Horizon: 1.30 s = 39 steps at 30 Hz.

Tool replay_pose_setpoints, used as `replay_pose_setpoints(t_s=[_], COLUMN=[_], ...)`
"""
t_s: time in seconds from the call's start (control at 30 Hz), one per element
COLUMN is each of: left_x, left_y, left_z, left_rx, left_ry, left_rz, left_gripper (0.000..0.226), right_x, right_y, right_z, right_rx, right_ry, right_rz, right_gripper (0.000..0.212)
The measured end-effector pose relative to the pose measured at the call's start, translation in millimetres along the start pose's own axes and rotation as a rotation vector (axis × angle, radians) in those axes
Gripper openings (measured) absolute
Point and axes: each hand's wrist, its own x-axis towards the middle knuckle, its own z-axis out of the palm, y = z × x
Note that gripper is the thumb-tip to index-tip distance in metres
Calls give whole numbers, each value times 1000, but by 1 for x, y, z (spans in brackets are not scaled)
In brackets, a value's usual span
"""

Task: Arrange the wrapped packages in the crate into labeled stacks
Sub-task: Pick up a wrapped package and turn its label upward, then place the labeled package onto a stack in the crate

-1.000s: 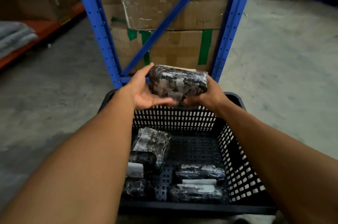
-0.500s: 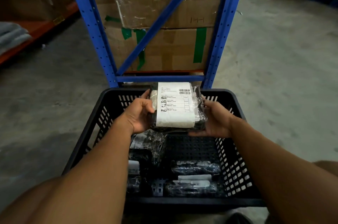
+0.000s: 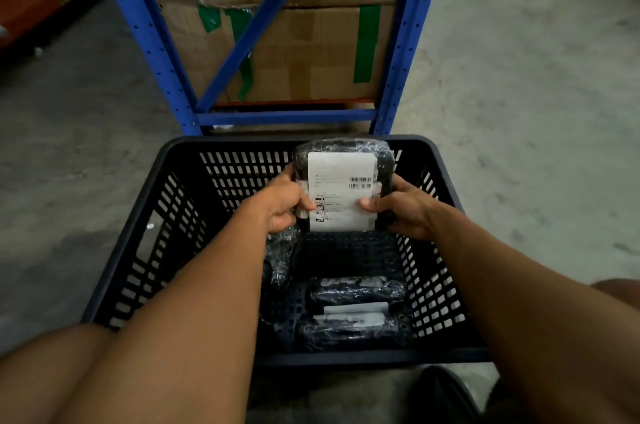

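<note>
A black perforated plastic crate (image 3: 162,215) stands on the floor in front of me. Both hands hold one dark plastic-wrapped package (image 3: 341,181) upright inside the crate near its far wall, with the white barcode label facing me. My left hand (image 3: 282,207) grips its left edge and my right hand (image 3: 403,210) grips its right edge. On the crate floor lie two wrapped packages with white labels (image 3: 356,290) (image 3: 349,328) at the near right. Another wrapped package (image 3: 282,259) sits at the left, partly hidden by my left forearm.
A blue metal rack frame (image 3: 280,117) stands just behind the crate, with taped cardboard boxes (image 3: 311,52) stacked inside it. Grey concrete floor (image 3: 519,111) spreads to the left and right. My knees and a dark shoe (image 3: 440,396) are at the bottom edge.
The package came down from above the crate rim into the crate and was turned so its label faces me. My view tilted downward.
</note>
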Motion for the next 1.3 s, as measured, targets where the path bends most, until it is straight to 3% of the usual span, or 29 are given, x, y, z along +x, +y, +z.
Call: replay_pose_setpoints(t_s=[0.17,0.3,0.4,0.5,0.9,1.07,1.17,1.3], left_x=[27,45,53,61,87,82,76,56], left_y=[-53,-85,-103,-107,-108,-106,-109,-107], left_z=[8,11,18,19,25,32,35,25], left_rx=[115,316,466,560,711,793,824,892], left_ry=[143,183,188,222,337,380,374,188], left_rz=[-95,-197,-218,-226,-330,-304,-280,-352], left_gripper=[60,67,45,47,50,46,45,47], right_x=[23,44,56,66,99,92,87,71], right_y=[44,76,95,99,100,97,106,104], right_z=[-4,-13,-21,-21,-20,-17,-15,-12], right_rx=[-54,-215,-312,-430,-948,-1016,-854,-917], right_ry=[174,278,331,315,276,319,349,154], right_rz=[120,249,326,355,432,420,416,452], right_gripper=[56,50,56,73,85,92,87,78])
